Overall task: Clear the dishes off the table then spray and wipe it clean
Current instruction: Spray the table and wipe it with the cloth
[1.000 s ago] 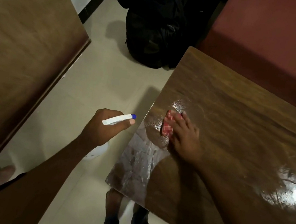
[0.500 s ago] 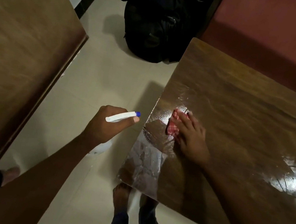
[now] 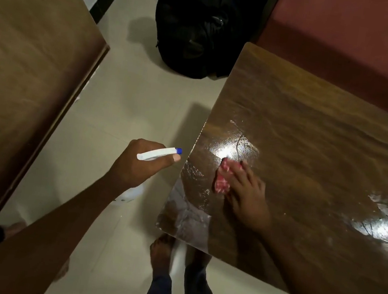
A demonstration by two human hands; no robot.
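Note:
A dark wooden table [image 3: 314,144] fills the right side, its top wet and glossy near the left edge. My right hand [image 3: 247,197] presses a red-and-white checked cloth [image 3: 222,178] flat onto the table close to that edge. My left hand [image 3: 140,164] hovers over the floor just left of the table and grips a white spray bottle [image 3: 156,154] with a blue nozzle that points at the table. The bottle's round body shows below my wrist. No dishes are visible on the table.
A second wooden table [image 3: 23,71] stands on the left across a strip of pale tiled floor [image 3: 122,111]. A black backpack [image 3: 198,26] lies on the floor at the top. A dark red seat [image 3: 368,34] borders the table's far side. My bare feet [image 3: 162,250] are below.
My right hand has slid the cloth slightly away from me along the table's left edge. The view has shifted, and my left hand keeps the bottle at the same spot beside the table.

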